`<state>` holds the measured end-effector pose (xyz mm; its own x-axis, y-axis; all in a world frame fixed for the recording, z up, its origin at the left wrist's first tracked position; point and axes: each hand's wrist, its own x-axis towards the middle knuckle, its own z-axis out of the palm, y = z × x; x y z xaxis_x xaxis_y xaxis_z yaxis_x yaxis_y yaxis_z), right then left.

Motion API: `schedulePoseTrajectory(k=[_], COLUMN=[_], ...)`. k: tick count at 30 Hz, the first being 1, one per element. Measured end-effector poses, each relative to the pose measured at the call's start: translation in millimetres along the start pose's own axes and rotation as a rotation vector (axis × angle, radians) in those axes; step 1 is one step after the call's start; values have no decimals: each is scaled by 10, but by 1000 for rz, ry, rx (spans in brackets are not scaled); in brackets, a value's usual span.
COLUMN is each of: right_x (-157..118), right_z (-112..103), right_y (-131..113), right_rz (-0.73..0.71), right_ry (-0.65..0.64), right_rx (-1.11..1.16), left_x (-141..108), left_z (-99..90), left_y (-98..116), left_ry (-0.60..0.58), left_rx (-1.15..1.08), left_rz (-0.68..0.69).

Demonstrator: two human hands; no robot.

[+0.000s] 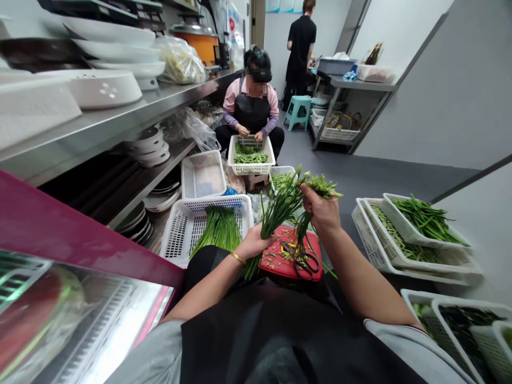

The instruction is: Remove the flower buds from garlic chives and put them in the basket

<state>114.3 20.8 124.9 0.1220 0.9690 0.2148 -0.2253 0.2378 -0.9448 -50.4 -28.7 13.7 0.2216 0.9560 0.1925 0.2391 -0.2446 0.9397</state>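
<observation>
Slim green budded stems (280,205) are gripped in the left fingers (253,242); more are clenched in the right (316,205), just above a scrap-littered red stool (276,261), grey floor (344,170) beyond.

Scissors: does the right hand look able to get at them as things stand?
Probably: the scissors lie near the right hand, mostly uncovered, though it may need to put down its stems first.

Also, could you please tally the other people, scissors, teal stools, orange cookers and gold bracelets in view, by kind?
Other people: 2 (seated person, standing person)
Scissors: 1
Teal stool: 1
Orange cooker: 1
Gold bracelet: 1
Total: 6
</observation>
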Motion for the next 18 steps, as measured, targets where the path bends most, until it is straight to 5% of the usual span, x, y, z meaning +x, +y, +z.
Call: schedulePoseTrajectory(k=[7, 13, 18], right_x=[56, 85, 56], right_z=[1, -59, -92], right_y=[-285, -317, -156], right_rz=[-56, 10, -18], right_ry=[151, -31, -95], right_rx=[78, 48, -44], left_x=[-19, -65, -108], left_z=[37, 49, 25], left_y=[78, 74, -13], left_ry=[-60, -100, -215], left_rx=[-119, -117, -370], left_rz=[-11, -49, -143])
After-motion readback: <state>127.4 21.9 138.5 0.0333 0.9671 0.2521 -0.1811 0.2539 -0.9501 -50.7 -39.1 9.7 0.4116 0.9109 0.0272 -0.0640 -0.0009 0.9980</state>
